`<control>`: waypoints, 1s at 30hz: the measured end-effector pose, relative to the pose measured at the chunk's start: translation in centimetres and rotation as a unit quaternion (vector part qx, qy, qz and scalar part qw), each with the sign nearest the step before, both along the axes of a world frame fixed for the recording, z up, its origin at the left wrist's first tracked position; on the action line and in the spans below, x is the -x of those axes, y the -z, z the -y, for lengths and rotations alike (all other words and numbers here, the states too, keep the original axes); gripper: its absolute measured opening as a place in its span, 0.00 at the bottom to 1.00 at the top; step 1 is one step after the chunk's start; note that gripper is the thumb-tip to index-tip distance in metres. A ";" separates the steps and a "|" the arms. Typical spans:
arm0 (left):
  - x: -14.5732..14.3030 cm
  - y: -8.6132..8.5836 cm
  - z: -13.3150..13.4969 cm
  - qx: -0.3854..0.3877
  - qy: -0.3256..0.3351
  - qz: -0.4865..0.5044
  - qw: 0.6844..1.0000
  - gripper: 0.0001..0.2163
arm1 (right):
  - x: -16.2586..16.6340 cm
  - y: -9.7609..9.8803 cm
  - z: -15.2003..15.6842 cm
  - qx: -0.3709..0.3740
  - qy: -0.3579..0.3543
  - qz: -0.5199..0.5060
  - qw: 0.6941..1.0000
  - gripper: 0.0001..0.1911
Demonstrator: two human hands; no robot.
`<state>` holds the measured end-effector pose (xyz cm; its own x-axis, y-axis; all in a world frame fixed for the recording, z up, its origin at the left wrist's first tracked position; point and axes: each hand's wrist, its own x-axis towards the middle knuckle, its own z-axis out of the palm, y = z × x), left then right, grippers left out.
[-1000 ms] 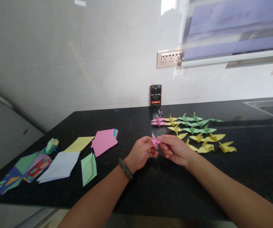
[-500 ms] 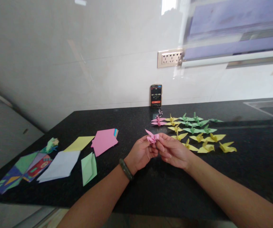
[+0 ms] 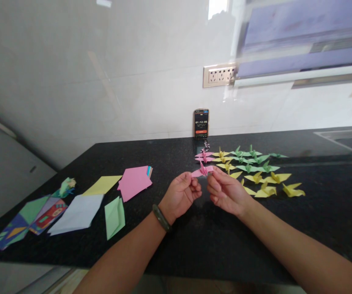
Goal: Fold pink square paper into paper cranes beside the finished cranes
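A pink paper crane [image 3: 204, 170] is stretched between my two hands above the dark counter, its wings spread to either side. My left hand [image 3: 183, 193] pinches the tip of the left wing between thumb and finger. On the other side, my right hand [image 3: 227, 191] pinches the right wing tip, fingers curled below. Just behind stand finished pink cranes [image 3: 204, 157]. Yellow cranes [image 3: 257, 177] and green cranes [image 3: 249, 160] sit in rows to the right, some partly hidden by my right hand.
Left on the black counter [image 3: 163, 245] lie a pink paper stack [image 3: 135, 183], yellow paper [image 3: 102, 184], white paper [image 3: 76, 214], a folded green sheet [image 3: 114, 218] and a colourful printed packet [image 3: 25, 222]. A phone [image 3: 201, 123] showing a timer leans against the wall.
My hands have moved slightly apart, each now at a wing tip. The pink crane has opened out from a bunched shape to spread wings and sits a little higher.
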<state>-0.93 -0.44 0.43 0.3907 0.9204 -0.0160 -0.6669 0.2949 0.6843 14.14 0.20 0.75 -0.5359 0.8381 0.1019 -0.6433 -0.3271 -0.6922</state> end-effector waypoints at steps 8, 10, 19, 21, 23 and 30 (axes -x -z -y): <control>0.6 -0.5 -0.6 -0.004 -0.065 -0.001 0.998 0.11 | -0.5 -1.0 0.0 0.035 0.041 0.049 0.997 0.06; 0.6 -0.3 -0.8 -0.021 -0.065 -0.040 0.997 0.17 | -0.4 -1.1 -0.1 0.019 0.058 0.091 0.994 0.07; 0.4 -0.5 -1.2 -0.052 -0.144 -0.169 0.974 0.12 | -0.6 -1.3 -0.7 -0.044 0.064 0.303 0.950 0.09; 0.4 -0.7 -1.3 0.010 -0.125 -0.159 0.979 0.08 | -1.2 -1.5 -1.2 -0.044 0.071 0.355 0.931 0.11; 0.2 -1.0 -1.7 0.030 -0.108 -0.164 0.980 0.07 | -1.8 -1.8 -1.7 -0.048 0.084 0.374 0.922 0.11; -1.5 -3.3 -5.6 0.033 -0.095 -0.202 0.974 0.07 | -4.0 -4.3 -4.7 -0.104 0.181 0.517 0.830 0.13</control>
